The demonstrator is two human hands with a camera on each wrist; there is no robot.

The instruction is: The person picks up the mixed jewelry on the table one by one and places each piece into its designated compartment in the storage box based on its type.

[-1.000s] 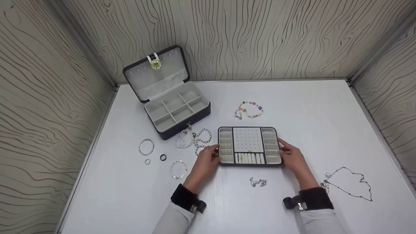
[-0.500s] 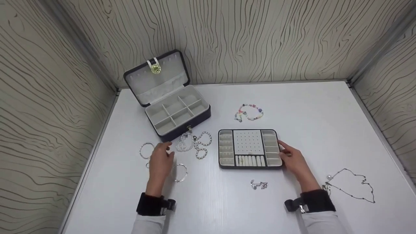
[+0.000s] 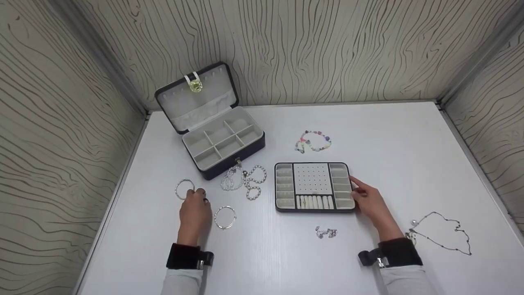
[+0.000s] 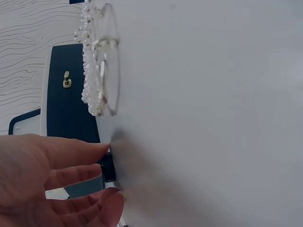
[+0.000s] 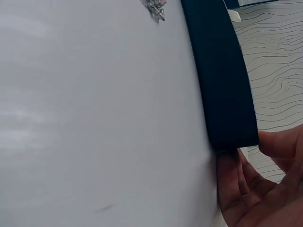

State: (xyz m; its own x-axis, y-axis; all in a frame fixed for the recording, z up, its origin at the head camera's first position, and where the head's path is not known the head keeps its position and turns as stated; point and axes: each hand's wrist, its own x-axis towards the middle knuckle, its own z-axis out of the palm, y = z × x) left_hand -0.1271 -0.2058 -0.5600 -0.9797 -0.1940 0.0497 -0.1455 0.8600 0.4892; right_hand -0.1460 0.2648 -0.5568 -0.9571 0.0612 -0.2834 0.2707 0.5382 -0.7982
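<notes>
The left hand (image 3: 195,211) curls its thumb and fingers around a small, dark, smooth ring (image 4: 108,168), pinching it low over the white bench (image 3: 278,262). The right hand (image 3: 369,201) grips the right end of a shallow, dark-sided rectangular tray (image 3: 315,210), its thumb at the top edge and its fingers against the end wall. The tray lies flat on the bench, with pale lined compartments along both ends, a white pierced panel between them and a row of pale padded rolls below the panel.

A thin silver-coloured bangle (image 3: 177,190) lies just beyond the left hand, and a second silver-coloured bracelet (image 3: 215,218) lies to that hand's right. Behind them stands a dark box (image 3: 249,148) with a pale lining, its lid raised and six compartments showing. A clear beaded strand (image 3: 227,187) and a pearl-like beaded strand (image 3: 247,180) lie together in front of the box. A multicoloured beaded bracelet (image 3: 327,139) lies beyond the tray, a bunched silver-coloured chain (image 3: 326,233) on its near side, and a thin dark chain necklace (image 3: 434,242) to the right of the right hand.
</notes>
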